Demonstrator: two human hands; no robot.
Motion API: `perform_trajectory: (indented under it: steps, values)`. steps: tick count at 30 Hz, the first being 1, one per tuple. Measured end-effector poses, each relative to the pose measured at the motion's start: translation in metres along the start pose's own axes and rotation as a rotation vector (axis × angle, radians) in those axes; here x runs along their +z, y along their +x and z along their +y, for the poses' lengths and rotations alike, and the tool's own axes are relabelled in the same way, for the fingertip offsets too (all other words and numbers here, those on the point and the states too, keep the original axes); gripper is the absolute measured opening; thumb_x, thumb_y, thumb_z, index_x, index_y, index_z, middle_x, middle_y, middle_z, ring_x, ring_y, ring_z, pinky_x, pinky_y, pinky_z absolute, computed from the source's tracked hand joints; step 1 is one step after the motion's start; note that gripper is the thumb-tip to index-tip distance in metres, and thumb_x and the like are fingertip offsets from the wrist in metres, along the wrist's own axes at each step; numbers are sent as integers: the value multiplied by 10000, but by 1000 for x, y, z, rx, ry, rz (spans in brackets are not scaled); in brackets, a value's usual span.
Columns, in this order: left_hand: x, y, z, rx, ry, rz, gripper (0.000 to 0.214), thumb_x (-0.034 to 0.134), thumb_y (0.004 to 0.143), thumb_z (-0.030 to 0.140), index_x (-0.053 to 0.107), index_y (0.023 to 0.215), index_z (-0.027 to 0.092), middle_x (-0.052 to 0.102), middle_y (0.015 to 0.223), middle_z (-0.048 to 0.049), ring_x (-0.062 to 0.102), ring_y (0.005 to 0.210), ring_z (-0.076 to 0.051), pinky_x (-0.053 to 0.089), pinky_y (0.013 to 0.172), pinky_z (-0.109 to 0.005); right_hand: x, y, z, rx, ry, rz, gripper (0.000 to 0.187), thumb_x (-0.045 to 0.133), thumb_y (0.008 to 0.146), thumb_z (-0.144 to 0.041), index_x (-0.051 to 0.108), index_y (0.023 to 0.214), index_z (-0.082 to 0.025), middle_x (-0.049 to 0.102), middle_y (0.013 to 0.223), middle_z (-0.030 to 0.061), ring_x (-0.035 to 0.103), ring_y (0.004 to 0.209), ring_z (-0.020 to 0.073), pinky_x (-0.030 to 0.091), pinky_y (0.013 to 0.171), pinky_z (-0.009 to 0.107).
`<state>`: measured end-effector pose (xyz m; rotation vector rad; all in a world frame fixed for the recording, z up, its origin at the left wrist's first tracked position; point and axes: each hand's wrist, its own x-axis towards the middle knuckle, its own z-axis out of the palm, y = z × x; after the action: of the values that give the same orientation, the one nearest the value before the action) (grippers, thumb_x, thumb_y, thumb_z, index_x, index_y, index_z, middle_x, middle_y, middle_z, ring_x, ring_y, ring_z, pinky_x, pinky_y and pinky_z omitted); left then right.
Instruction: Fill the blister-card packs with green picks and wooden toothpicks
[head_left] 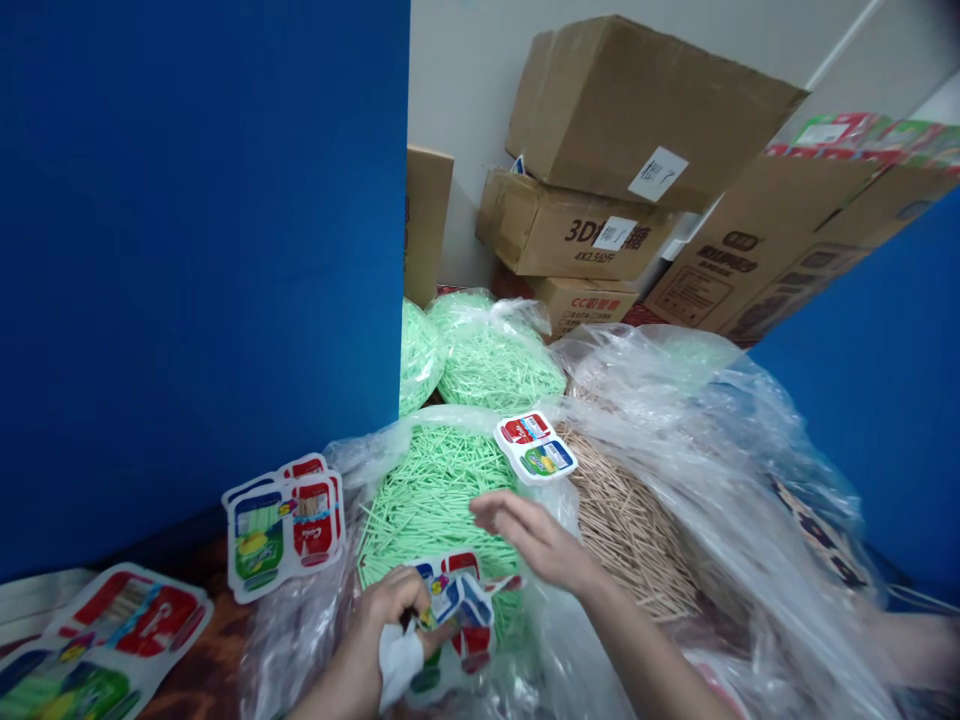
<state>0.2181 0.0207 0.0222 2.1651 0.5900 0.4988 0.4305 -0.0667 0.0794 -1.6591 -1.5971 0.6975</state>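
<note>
My left hand point(382, 625) is closed around a small printed two-cell pack point(457, 615) with red, blue and white labels, low in the middle of the view. My right hand point(536, 540) hovers just above it with fingers stretched out over a clear bag of green sticks point(431, 490). It holds nothing. Another small pack point(534, 445) lies on the bags between the green sticks and a heap of tan sticks point(630, 520).
A stack of printed packs point(283, 530) leans at the left, more packs point(97, 630) lie at the bottom left. A blue panel point(195, 260) stands left. Further bags of green sticks point(487, 355) and cardboard boxes point(622, 170) sit behind. Crumpled clear plastic point(720, 450) spreads right.
</note>
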Motion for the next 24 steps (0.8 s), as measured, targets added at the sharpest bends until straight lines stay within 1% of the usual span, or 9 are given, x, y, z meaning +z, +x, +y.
perform_trajectory:
  steps: [1,2,4,6,9,15,18,21,24]
  values:
    - [2,0,-1,16,-5,13,291,617,725,218,405,529,190,488,566,28,473,545,-124,331,520,-217,-1,3,15,97,-75,92,286,313,967,-236,561,1101,-181,651,987,61,623,865,156,492,745,288]
    - [4,-1,-1,29,-10,24,292,620,719,224,406,523,190,486,559,28,473,541,-125,330,519,-220,0,6,30,176,-224,124,252,356,942,-200,585,1040,-169,655,941,58,621,855,165,489,755,293]
    - [8,-2,-1,39,-29,31,279,633,698,221,420,521,188,489,559,27,475,537,-125,331,517,-222,3,9,56,301,-524,133,231,416,869,-94,610,982,-143,656,918,75,619,868,181,475,782,291]
    - [9,-3,0,23,-62,22,246,636,691,199,446,536,185,499,574,27,478,544,-124,346,521,-221,6,10,73,366,-687,130,307,416,802,-6,614,1011,-113,650,953,116,615,894,200,465,794,294]
    - [9,-4,3,25,-98,28,222,631,696,171,466,548,185,503,576,29,476,550,-120,365,522,-214,8,10,84,385,-761,145,389,381,780,32,600,1072,-100,630,987,149,601,908,216,457,794,304]
    - [24,-3,2,58,-90,36,222,659,636,149,474,517,185,473,530,42,451,509,-111,344,493,-209,16,15,90,349,-911,115,391,419,820,-14,570,1148,-165,601,1004,119,556,946,220,440,808,302]
    - [30,0,2,51,-128,51,252,687,648,227,494,490,188,483,518,32,479,514,-126,382,509,-229,23,18,95,358,-974,136,399,412,841,-27,543,1183,-184,583,1009,115,551,919,223,444,751,305]
    - [29,2,4,64,-149,35,304,710,660,349,519,479,197,500,512,24,506,526,-148,425,531,-262,28,21,100,369,-1010,172,422,389,843,-10,517,1213,-168,572,992,131,550,889,240,442,702,321]
    - [26,3,6,70,-151,30,314,704,666,392,524,488,207,500,512,22,504,522,-158,424,510,-276,29,23,104,373,-1023,212,348,388,846,-14,564,1108,-161,568,961,136,546,868,247,433,681,328]
